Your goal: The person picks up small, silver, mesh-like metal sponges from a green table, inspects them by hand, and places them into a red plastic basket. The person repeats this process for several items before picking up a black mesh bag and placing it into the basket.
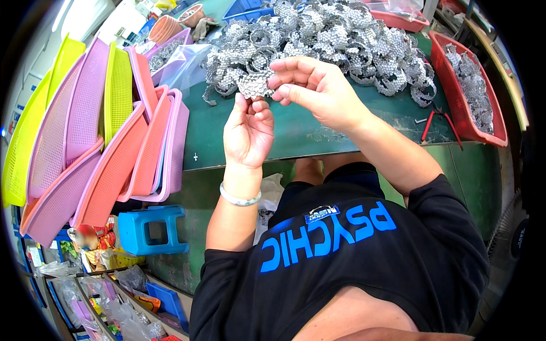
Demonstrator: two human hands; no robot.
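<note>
Between thumb and fingers, my left hand (248, 136) pinches a short curved grey-and-white strip (254, 85) with a scaly pattern, holding it up over the near part of the table. At the strip's right end is my right hand (327, 91), its fingers loosely curved and its thumb apart from them. Its fingertips are close to the strip; whether they touch it I cannot tell. Behind both hands lies a big tangled heap of similar curled strips (318, 40). A red-handled hand tool (427, 126), like pliers or cutters, rests on the table to the right.
The green table (227, 142) carries a red basket (497, 136) of strips at its right end. Stacked plastic baskets (119, 165) in pink, purple and lime lean at the left. A clear plastic bag (185, 65) lies beside the heap. Below stands a blue stool (133, 233).
</note>
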